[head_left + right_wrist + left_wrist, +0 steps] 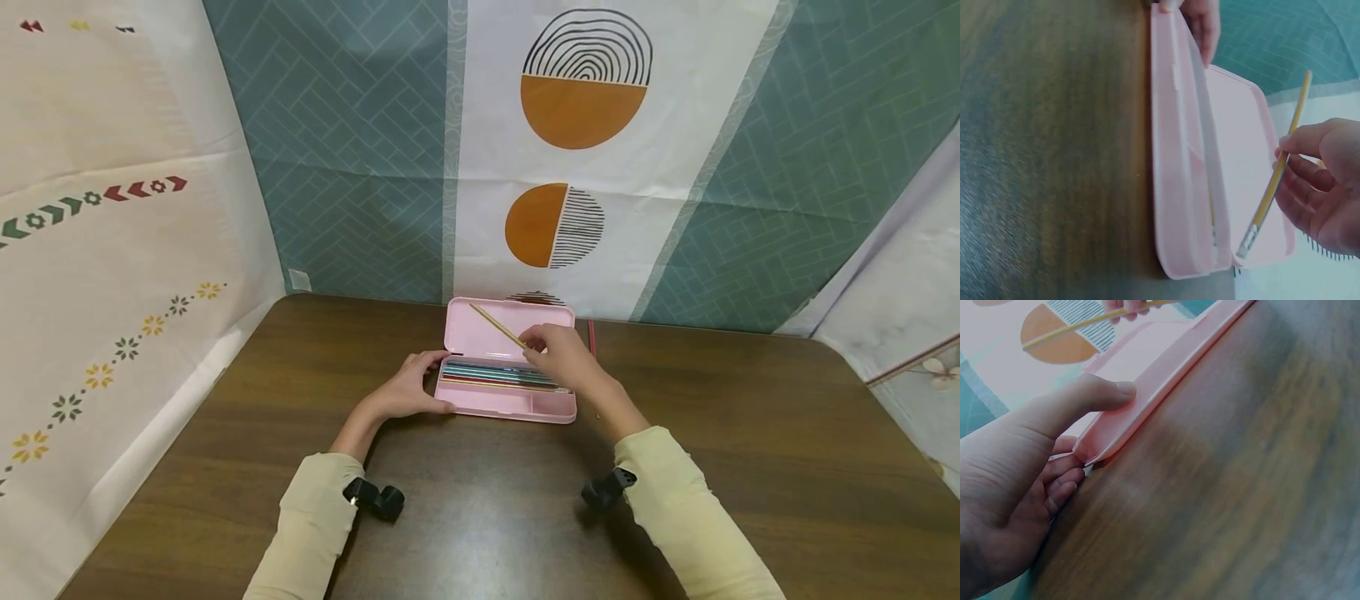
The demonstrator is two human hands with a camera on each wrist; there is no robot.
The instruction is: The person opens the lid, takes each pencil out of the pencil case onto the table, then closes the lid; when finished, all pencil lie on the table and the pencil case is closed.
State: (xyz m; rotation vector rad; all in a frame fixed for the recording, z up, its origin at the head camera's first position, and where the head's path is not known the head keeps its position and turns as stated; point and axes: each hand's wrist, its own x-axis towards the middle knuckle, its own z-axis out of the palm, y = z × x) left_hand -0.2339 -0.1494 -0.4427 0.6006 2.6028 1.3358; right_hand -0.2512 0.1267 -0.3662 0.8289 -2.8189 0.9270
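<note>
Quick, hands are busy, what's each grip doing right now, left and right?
Left grip: closed, holding the left end of the open pink pencil case.
Right grip: closed, pinching a yellow pencil.

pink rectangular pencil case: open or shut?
Open. The pink rectangular pencil case has its flat pink lid tilted back, exposing the slim coloured pencils inside.

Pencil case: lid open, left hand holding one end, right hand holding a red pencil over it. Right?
Colour's wrong: the pencil in the right hand is yellow, as the right wrist view shows. Lid open, left hand holding one end of the pencil case: correct.
</note>
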